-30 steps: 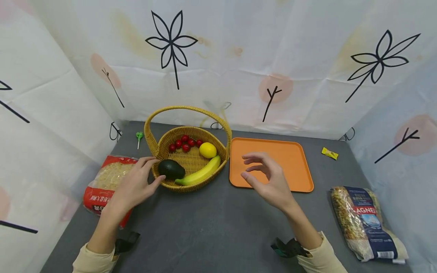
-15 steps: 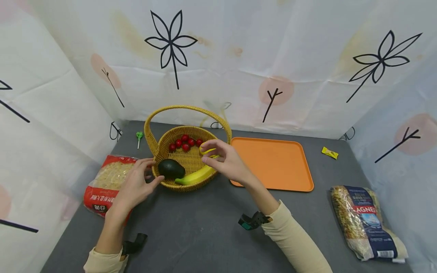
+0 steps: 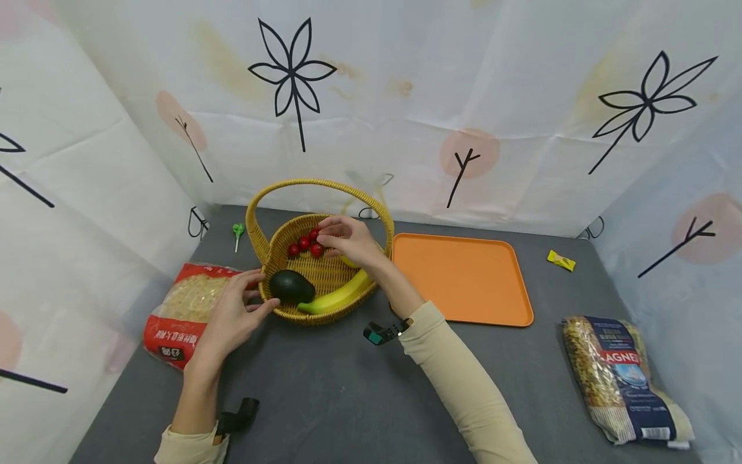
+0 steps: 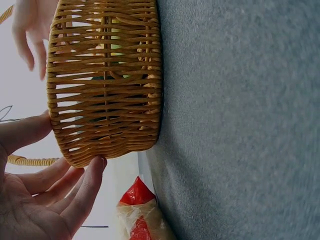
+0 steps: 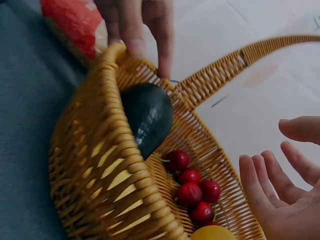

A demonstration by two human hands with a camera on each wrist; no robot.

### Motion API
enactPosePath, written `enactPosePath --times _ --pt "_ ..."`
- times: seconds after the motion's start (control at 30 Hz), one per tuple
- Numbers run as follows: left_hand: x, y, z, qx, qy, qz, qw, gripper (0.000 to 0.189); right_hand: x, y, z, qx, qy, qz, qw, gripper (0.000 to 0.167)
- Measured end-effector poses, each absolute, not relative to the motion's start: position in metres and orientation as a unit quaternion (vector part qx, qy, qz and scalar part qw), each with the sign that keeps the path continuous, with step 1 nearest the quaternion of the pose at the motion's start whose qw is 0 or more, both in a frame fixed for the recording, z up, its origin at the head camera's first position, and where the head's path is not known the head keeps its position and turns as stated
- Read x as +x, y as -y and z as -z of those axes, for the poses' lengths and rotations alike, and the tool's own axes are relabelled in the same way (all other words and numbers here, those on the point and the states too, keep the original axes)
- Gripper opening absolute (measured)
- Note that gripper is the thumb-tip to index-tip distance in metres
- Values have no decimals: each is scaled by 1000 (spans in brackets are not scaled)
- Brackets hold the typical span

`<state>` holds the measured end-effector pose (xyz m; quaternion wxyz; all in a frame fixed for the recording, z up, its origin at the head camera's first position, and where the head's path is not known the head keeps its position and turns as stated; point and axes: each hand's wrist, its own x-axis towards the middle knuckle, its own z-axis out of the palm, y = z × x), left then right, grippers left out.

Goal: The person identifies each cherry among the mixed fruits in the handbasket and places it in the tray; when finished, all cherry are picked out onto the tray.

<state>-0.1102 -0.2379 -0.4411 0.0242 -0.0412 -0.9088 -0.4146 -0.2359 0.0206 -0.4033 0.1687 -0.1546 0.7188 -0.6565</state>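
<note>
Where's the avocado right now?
In the head view, the avocado is inside the wicker basket, at its left side, beside the banana and lower in the picture than the cherries.

Lemon [image 3: 350, 262], cherries [image 3: 304, 243] partly hidden in head view (behind right hand [image 3: 350, 241]).

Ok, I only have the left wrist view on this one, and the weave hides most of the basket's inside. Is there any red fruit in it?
Observer: Yes, the right wrist view shows a cluster of cherries inside the basket.
Operator: The right grip is cut off for me. Is it holding anything?
Observer: No, the right wrist view shows the right grip holding nothing.
Operator: And what lies just right of the basket?
Observer: In the head view, an orange tray.
</note>
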Motion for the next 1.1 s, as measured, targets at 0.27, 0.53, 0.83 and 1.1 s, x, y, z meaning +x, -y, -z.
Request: enactPosePath --times 0.27,0.53,0.83,1.1 --pt "-109 235 441 -29 906 422 16 64 -255 -7 415 -121 -701 680 178 41" --pt "-107 235 441 -28 901 433 11 66 -264 2 429 -112 -715 663 194 45" --pt "-109 236 443 -26 900 435 14 66 -266 11 434 -102 -765 597 221 40" --pt "-109 236 443 -22 898 438 11 66 -265 13 440 -134 -777 563 247 47"
